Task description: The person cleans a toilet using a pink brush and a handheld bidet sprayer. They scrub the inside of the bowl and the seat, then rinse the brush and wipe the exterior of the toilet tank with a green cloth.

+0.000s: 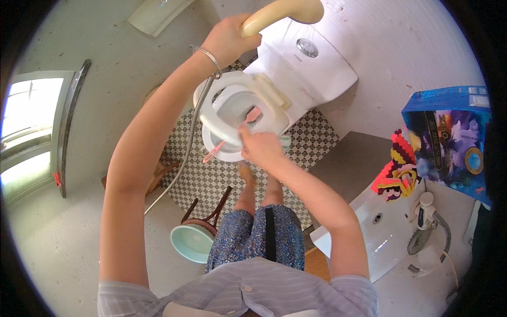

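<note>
My left hand (231,39) grips the handle of a cream shower head (283,14), raised over the toilet cistern (305,67); thin streams of water fall from it. Its metal hose (194,126) hangs down beside my forearm. The fingers of my right hand (261,148) are on the edge of the white toilet seat (216,126), which stands tilted up off the bowl (231,153). A pink brush (253,114) shows through the seat opening. Its handle passes behind the seat and comes out at the bowl's front rim. My right fingertips are partly blurred.
A brown stool (200,222) with a mint-green basin (192,242) stands at lower left. On the right are a white washbasin (372,237), a faucet (425,214), a multicoloured knitted cloth (396,170) and a blue printed bag (451,138). Patterned tiles (317,134) cover the floor.
</note>
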Tool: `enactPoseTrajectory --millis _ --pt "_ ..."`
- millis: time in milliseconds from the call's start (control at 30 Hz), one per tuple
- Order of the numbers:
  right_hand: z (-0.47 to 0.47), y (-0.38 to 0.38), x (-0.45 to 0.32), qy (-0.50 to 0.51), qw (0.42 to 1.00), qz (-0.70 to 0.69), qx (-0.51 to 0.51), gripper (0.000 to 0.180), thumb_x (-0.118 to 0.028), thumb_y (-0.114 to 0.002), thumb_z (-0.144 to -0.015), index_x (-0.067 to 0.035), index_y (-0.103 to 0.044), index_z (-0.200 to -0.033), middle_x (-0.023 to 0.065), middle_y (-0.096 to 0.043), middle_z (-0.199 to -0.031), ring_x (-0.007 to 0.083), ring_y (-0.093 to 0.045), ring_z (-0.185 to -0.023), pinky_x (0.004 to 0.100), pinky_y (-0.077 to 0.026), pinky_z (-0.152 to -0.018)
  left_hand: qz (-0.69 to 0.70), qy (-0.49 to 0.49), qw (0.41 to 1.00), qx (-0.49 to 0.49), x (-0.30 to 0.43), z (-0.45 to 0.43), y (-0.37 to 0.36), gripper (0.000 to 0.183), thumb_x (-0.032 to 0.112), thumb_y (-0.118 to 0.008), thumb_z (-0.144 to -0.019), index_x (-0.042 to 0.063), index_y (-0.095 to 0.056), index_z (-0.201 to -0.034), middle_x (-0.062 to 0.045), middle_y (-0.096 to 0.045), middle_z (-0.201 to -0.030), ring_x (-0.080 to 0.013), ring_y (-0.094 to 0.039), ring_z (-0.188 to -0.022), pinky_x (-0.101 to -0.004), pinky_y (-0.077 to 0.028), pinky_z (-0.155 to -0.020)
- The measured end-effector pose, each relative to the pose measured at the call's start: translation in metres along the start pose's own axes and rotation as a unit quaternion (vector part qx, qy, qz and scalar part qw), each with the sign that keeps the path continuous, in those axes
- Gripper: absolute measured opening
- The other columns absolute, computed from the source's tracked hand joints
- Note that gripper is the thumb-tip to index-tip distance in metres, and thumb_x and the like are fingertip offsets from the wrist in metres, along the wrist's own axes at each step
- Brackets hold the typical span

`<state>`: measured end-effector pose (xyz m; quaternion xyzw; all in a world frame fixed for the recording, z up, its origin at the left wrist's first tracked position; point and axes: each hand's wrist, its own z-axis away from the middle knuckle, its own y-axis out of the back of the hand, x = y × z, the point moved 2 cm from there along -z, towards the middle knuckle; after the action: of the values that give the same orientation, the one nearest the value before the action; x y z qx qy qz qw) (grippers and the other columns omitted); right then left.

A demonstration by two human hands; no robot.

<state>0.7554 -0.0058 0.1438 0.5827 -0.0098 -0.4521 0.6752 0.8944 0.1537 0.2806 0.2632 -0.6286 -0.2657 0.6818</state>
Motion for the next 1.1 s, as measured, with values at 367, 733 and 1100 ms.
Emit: enactPoseTrajectory --millis 367,733,1100 --pt "-0.036 -0.215 -0.037 -0.032 0.999 0.036 0.023 0.047 -0.011 -0.053 -0.076 0.007 -0.044 -0.119 0.0114 -0.065 -0.064 0.0233 -0.066 -0.058 0.0346 -0.051 -0.050 0.041 0.019 0.998 -0.040 -0.021 0.020 -0.022 0.034 0.024 -0.063 -0.078 0.000 -0.058 -0.103 -0.002 -0.056 -0.069 -0.0093 -0.050 -0.062 -0.0263 -0.043 -0.060" --pt "-0.063 -0.286 -0.029 -0.118 0.988 0.082 -0.065 0.044 -0.014 -0.054 -0.078 0.005 -0.042 -0.116 0.0081 -0.067 -0.070 0.0212 -0.067 -0.064 0.0347 -0.051 -0.055 0.077 -0.004 0.997 -0.011 -0.052 0.032 -0.055 0.033 0.021 -0.063 -0.079 0.000 -0.058 -0.104 -0.002 -0.055 -0.071 -0.0084 -0.048 -0.063 -0.0253 -0.042 -0.059" --pt "-0.025 -0.037 0.051 -0.291 0.871 -0.378 0.121 0.036 -0.030 -0.055 -0.081 -0.008 -0.047 -0.108 0.0179 -0.063 -0.085 0.0345 -0.062 -0.081 0.0402 -0.048 -0.072 0.134 0.006 0.991 0.002 -0.018 -0.003 -0.048 0.037 0.020 -0.063 -0.079 0.000 -0.056 -0.109 0.000 -0.052 -0.070 -0.0071 -0.046 -0.061 -0.0241 -0.041 -0.058"
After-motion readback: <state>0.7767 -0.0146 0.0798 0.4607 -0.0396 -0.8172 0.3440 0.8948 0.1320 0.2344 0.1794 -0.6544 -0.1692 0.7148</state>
